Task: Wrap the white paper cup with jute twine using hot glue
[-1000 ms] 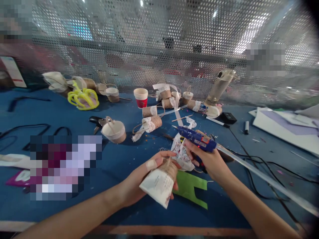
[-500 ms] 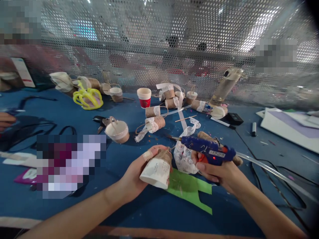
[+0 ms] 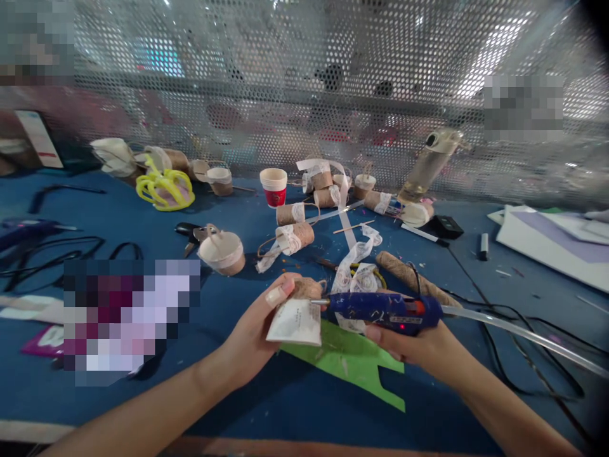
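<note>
My left hand [image 3: 259, 324] is closed around a white paper cup [image 3: 297, 322] whose narrow end is wrapped in brown twine; its wide mouth tilts down toward me. In my right hand [image 3: 419, 346] is a blue hot glue gun [image 3: 380, 309] with a small red light lit and a long clear glue stick out of its back. The metal nozzle meets the cup's right side near the edge of the twine; whether it touches is hard to tell. Beneath both hands lies a cut sheet of green paper [image 3: 352, 362]. White lace ribbon [image 3: 354, 263] is bunched just behind the gun.
Several twine-wrapped cups, one of them [image 3: 297, 238] trimmed with lace, stand or lie further back. A red paper cup [image 3: 274, 188], yellow pipe-cleaner shape [image 3: 165, 189] and bottle [image 3: 425, 168] are near the mesh screen. Black cords [image 3: 528, 355] trail at right; another glue gun [image 3: 28, 233] rests left.
The glue gun has come down and left, bringing its nozzle to the cup's side. The cup has tilted a little. At far left, another person's hand has gone from view.
</note>
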The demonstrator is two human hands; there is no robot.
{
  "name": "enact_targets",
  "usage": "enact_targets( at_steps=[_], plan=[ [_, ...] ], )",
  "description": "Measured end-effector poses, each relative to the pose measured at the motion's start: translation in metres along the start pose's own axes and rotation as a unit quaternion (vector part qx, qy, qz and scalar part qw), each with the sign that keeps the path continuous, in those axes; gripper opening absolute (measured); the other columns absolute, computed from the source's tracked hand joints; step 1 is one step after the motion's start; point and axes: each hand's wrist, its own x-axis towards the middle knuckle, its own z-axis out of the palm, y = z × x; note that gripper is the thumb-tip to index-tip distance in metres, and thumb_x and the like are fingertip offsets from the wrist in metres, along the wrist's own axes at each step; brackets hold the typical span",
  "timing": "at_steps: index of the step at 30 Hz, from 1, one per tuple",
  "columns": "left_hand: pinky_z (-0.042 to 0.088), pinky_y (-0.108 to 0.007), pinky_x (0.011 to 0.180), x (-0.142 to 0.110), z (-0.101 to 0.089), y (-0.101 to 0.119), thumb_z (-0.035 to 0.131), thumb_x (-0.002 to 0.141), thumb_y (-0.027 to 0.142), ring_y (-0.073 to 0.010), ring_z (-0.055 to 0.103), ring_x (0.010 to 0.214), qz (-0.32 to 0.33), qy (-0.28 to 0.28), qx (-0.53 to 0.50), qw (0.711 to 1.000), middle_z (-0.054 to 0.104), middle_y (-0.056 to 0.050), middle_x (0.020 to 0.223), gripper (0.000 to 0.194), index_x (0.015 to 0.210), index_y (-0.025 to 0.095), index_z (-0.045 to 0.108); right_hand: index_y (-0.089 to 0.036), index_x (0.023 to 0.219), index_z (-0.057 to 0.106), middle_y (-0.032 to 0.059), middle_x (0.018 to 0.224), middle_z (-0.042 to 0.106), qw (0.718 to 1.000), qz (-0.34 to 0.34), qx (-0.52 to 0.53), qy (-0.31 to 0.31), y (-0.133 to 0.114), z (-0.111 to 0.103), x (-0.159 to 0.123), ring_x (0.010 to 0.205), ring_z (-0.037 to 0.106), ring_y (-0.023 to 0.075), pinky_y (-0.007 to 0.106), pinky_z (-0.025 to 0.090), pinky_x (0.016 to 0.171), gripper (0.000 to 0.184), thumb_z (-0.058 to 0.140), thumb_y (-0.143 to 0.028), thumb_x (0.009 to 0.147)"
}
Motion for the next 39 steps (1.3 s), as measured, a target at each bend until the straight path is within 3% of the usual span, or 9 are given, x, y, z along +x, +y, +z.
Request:
enact_targets(
  at_steps=[5, 11, 14, 20, 32, 39],
  plan=[
    [0.052, -0.028, 0.072, 0.0, 0.0, -0.001, 0.069, 0.088, 0.039, -0.0198, 0.067, 0.087, -0.004, -0.003, 0.026, 1.0, 0.073, -0.006, 0.1, 0.023, 0.099, 0.019, 0.07, -0.018, 0.092, 0.067, -0.0081, 0.056, 0.042, 1.0, -0.02, -0.002, -0.021, -0.001, 0.001, 0.0, 0.05, 0.037, 0.0073, 0.022, 0.032, 0.046, 0.03, 0.078, -0.041, 0.076],
    [0.052, -0.026, 0.082, -0.001, 0.0, -0.001, 0.069, 0.089, 0.032, -0.02, 0.064, 0.105, 0.02, -0.011, 0.043, 0.999, 0.068, -0.003, 0.116, 0.011, 0.092, 0.021, 0.068, -0.02, 0.083, 0.059, -0.0072, 0.058, 0.044, 0.992, -0.078, -0.072, -0.068, 0.008, -0.004, 0.005, 0.045, 0.04, 0.0077, 0.022, 0.034, 0.043, 0.021, 0.068, -0.039, 0.086],
    [0.052, -0.026, 0.083, -0.003, 0.0, -0.001, 0.071, 0.088, 0.031, -0.0207, 0.065, 0.106, 0.017, -0.007, 0.067, 0.998, 0.067, -0.003, 0.12, 0.014, 0.098, 0.023, 0.069, -0.021, 0.08, 0.055, -0.006, 0.06, 0.046, 0.987, -0.089, -0.091, -0.1, 0.013, -0.004, 0.006, 0.048, 0.045, 0.0104, 0.025, 0.039, 0.048, 0.018, 0.064, -0.034, 0.09],
    [0.053, -0.027, 0.082, -0.005, 0.001, -0.002, 0.071, 0.088, 0.036, -0.0218, 0.068, 0.106, -0.008, 0.021, 0.095, 0.995, 0.071, -0.005, 0.127, 0.026, 0.112, 0.027, 0.067, -0.021, 0.075, 0.056, 0.0009, 0.074, 0.056, 0.98, -0.165, -0.099, -0.046, 0.019, -0.001, 0.007, 0.069, 0.047, 0.0173, 0.031, 0.037, 0.061, 0.009, 0.061, -0.018, 0.083],
    [0.054, -0.026, 0.086, -0.01, 0.005, -0.001, 0.067, 0.091, 0.041, -0.0228, 0.068, 0.111, -0.026, 0.023, 0.111, 0.993, 0.069, -0.003, 0.134, 0.034, 0.122, 0.028, 0.068, -0.024, 0.067, 0.037, -0.0044, 0.066, 0.045, 0.975, -0.194, -0.099, -0.039, 0.024, 0.001, 0.0, 0.06, 0.037, 0.0133, 0.028, 0.028, 0.055, 0.025, 0.056, -0.011, 0.076],
    [0.055, -0.027, 0.08, -0.008, 0.005, 0.001, 0.069, 0.089, 0.045, -0.0243, 0.071, 0.105, -0.046, 0.052, 0.109, 0.992, 0.075, -0.006, 0.122, 0.046, 0.133, 0.031, 0.063, -0.024, 0.066, 0.037, -0.0052, 0.065, 0.043, 0.978, -0.182, -0.101, -0.019, 0.023, 0.001, -0.001, 0.059, 0.036, 0.0122, 0.027, 0.026, 0.054, 0.024, 0.053, -0.006, 0.072]
  ],
)
